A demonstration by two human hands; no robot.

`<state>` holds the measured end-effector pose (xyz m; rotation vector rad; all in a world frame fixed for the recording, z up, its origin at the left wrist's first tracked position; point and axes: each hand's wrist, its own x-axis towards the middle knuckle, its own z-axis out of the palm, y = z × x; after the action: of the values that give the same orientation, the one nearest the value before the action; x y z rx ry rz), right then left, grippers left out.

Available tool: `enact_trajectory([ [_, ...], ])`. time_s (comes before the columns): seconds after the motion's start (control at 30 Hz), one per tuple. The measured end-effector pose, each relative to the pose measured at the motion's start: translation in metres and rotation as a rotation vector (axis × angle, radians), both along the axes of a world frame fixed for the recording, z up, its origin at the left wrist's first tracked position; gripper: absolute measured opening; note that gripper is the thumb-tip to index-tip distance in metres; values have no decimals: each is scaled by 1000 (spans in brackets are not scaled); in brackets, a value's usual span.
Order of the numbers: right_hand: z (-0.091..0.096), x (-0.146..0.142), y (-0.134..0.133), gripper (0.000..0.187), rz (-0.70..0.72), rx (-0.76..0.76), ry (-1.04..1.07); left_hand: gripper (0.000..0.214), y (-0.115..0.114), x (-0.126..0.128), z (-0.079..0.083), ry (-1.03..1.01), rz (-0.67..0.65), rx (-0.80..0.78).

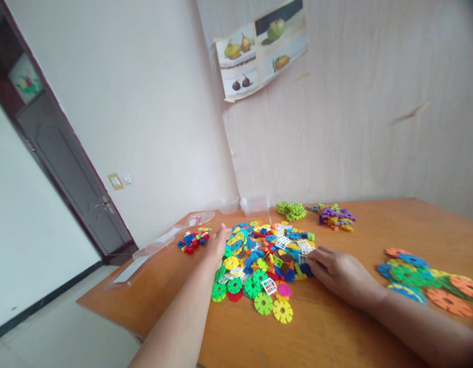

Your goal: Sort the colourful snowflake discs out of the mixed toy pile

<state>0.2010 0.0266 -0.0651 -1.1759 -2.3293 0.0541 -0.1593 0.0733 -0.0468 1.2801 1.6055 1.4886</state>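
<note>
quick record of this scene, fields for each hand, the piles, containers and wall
left hand: extended at the left edge of the mixed pile
right hand: fingers curled at its right edge; any grip unclear
left: small bricks, many red or blue
back right: green pieces, purple-topped pile
far right: slotted discs
containers: clear, back edge
wall: fruit poster

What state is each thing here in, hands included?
Left hand: open, fingers extended
Right hand: fingers curled, hold unclear
Mixed pile: loosely heaped
Small bricks: separate loose heap
Large discs: overlapping
Light-green pieces: bunched together
Purple pieces: bunched with other colours
Poster: up, lower edge curling
Door: open or shut, unclear
</note>
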Motion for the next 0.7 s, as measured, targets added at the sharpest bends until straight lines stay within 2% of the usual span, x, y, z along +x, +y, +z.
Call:
enact_trajectory([
  [0.13, 3, -1, -2, 24, 2, -13, 9, 72, 13, 16, 2, -16, -22, -26],
  [0.27, 3, -1, -3, 25, 5, -26, 22, 73, 17, 33, 9, -14, -57, -52],
  [0.5, 3, -1, -2, 25, 6, -30, 37, 71, 8, 66, 27, -100, -150, -17],
  [0.7, 7, -2, -4, 27, 2, -52, 52, 73, -4, 84, 31, -179, -286, 3],
])
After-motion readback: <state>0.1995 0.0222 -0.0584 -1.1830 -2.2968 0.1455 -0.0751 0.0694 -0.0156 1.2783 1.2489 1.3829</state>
